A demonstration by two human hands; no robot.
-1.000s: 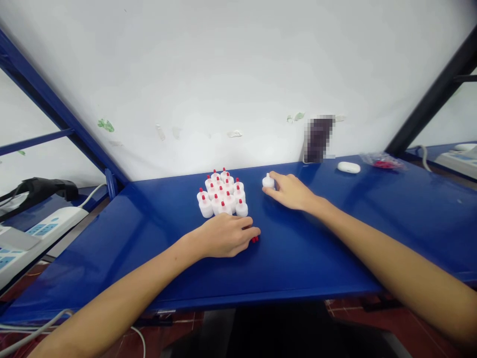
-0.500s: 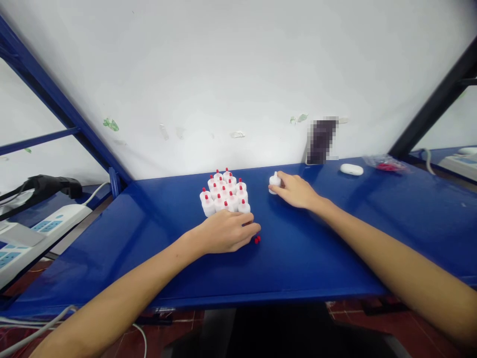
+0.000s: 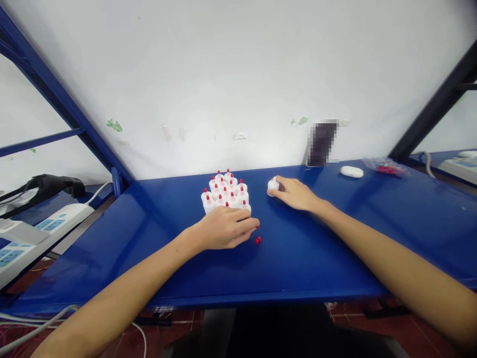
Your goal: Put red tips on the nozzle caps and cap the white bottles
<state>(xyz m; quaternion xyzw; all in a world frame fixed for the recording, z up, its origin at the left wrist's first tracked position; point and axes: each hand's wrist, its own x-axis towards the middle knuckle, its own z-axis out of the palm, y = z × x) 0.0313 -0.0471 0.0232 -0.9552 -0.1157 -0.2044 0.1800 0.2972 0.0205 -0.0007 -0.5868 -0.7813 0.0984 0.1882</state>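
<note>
My right hand (image 3: 294,193) has its thumb and fingers closed around a small white squeeze bottle (image 3: 273,186). That bottle stands upright on the blue table, and its pointed nozzle carries no cap. My left hand (image 3: 229,227) is closed in a pinch, with a bit of a red cap (image 3: 257,227) showing at its fingertips. Just below those fingertips lie a few loose red caps (image 3: 258,240). Beyond the left hand, several white bottles with red caps (image 3: 224,193) stand tightly grouped; the hand hides the nearest ones in part.
A blurred-out phone-like object (image 3: 322,144) leans against the wall. Right of it lie a white oval case (image 3: 352,171) and a clear plastic bag (image 3: 387,168) with red pieces inside. White power strips (image 3: 52,226) sit at the left, beyond the blue table's (image 3: 298,268) frame.
My left fingertips have lifted slightly from the loose caps, and a red cap now shows between them. My right hand stays on the uncapped bottle, its grip shifted a little lower.
</note>
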